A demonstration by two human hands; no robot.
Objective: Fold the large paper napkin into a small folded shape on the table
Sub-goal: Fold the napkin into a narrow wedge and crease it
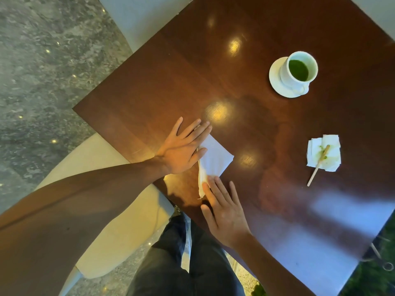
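A white paper napkin (214, 159), folded down to a small squarish shape, lies near the front left edge of the dark wooden table (267, 124). My left hand (183, 148) lies flat with its fingers spread, pressing the napkin's left side. My right hand (224, 212) is flat too, its fingertips resting on the napkin's lower corner, where the layered edges stick out. Neither hand grips the napkin; both press it against the table.
A white cup of green drink on a saucer (294, 73) stands at the far right. A stained napkin with a wooden stirrer (322, 157) lies to the right. A cream chair (119, 210) and my dark trousers (181, 263) are below the table edge.
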